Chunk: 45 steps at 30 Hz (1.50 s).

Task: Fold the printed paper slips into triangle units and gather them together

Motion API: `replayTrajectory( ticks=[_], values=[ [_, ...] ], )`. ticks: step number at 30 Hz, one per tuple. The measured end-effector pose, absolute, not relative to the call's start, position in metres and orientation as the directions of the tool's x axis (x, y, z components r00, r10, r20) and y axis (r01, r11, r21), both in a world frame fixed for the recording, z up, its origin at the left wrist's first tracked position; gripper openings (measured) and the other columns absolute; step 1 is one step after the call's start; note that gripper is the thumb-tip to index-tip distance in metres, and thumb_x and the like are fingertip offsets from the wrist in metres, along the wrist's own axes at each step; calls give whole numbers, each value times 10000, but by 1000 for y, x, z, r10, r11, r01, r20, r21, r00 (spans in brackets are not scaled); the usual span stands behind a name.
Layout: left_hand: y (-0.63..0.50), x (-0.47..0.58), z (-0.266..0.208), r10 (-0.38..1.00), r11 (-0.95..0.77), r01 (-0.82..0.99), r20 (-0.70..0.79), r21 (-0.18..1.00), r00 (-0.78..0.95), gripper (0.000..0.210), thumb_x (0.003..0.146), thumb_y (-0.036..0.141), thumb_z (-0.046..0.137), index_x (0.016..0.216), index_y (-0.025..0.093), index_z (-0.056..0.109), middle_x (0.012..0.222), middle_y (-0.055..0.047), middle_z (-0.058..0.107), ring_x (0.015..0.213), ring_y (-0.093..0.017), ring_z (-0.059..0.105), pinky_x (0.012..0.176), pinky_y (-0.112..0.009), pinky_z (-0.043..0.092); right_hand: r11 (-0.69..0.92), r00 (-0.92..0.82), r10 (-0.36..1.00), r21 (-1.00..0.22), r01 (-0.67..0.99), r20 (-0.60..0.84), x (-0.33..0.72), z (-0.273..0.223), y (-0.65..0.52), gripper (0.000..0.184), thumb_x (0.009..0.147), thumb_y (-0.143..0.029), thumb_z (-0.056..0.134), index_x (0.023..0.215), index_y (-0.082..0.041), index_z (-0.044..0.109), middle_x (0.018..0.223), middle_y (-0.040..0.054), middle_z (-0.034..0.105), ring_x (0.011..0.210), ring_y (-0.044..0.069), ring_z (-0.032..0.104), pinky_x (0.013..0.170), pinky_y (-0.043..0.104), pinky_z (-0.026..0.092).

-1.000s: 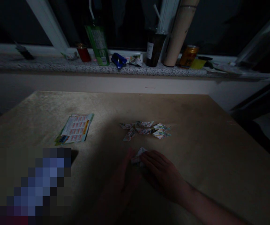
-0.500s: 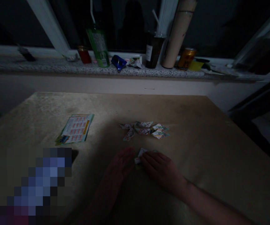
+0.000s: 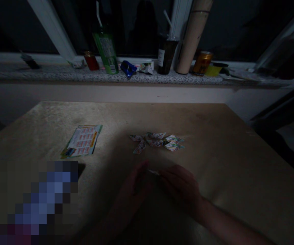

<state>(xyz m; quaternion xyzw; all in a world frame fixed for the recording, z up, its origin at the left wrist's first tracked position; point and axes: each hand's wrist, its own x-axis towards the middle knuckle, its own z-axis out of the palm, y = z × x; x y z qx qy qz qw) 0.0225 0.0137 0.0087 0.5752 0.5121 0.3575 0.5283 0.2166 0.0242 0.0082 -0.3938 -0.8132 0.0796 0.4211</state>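
Observation:
In the dim head view, my right hand (image 3: pixel 181 180) is closed on a small piece of folded printed paper (image 3: pixel 153 172), whose thin edge sticks out to the left of the fingers. Facing it, my left hand (image 3: pixel 136 185) has its thumb and fingers apart, close to the paper's left end; I cannot tell whether it touches. Beyond the hands lie several folded paper pieces (image 3: pixel 156 143) with pointed ends, grouped on the table. Most of the held paper is hidden by the right fingers.
A stack of printed calendar cards (image 3: pixel 83 140) lies left on the brown table (image 3: pixel 203 126). A blurred-out blue patch (image 3: pixel 52 194) covers the lower left. On the granite sill (image 3: pixel 142 77) stand a green bottle (image 3: pixel 107 51), a dark cup (image 3: pixel 166 56), a tall tube (image 3: pixel 193 37) and a gold can (image 3: pixel 202 63).
The paper has come up off the table in my right hand and now shows edge-on. My left hand has turned, its thumb and fingers parting. The grouped folded pieces stay put.

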Motion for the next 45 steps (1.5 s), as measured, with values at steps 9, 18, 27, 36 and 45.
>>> replayTrajectory(
  ticks=[9, 18, 27, 36, 45],
  values=[
    [34, 34, 20, 953, 81, 207, -137, 975, 271, 321, 816, 282, 604, 1126, 203, 580, 1084, -52, 676, 1015, -232, 623, 896, -351, 477, 396, 59, 887, -819, 415, 458, 210, 15, 22, 42, 820, -244, 613, 841, -216, 637, 720, 20, 705, 615, 167, 669, 542, 241, 536],
    [38, 27, 24, 965, 77, 273, -141, 959, 222, 195, 821, 310, 591, 977, 209, 651, 952, -17, 705, 883, -209, 652, 795, -304, 497, 202, 121, 966, -956, 211, 230, 211, 8, 27, 82, 783, -283, 637, 805, -210, 608, 700, 16, 664, 627, 160, 631, 548, 241, 518],
    [41, 18, 25, 976, -12, 391, -75, 920, 206, 182, 837, 304, 566, 966, 232, 674, 964, -8, 709, 893, -206, 654, 836, -322, 494, 214, 140, 961, -963, 166, 238, 218, 6, 34, 137, 803, -290, 623, 909, -216, 575, 678, -5, 605, 632, 148, 600, 556, 236, 485],
    [43, 15, 20, 982, -33, 412, -47, 910, 182, 271, 862, 291, 535, 1113, 218, 608, 1063, -41, 676, 958, -212, 637, 843, -346, 501, 249, 60, 953, -878, 408, 298, 225, 5, 41, 79, 804, -289, 600, 789, -212, 595, 745, 34, 644, 719, 194, 613, 649, 304, 485],
    [45, 11, 12, 907, -404, 609, 210, 683, 366, 267, 907, 169, 435, 1117, 239, 584, 1156, -50, 545, 1050, -184, 549, 906, -334, 458, 371, -157, 926, -754, 542, 343, 226, -4, 40, 142, 825, -172, 562, 946, -203, 629, 738, 35, 641, 748, 206, 573, 708, 351, 425]
  ],
)
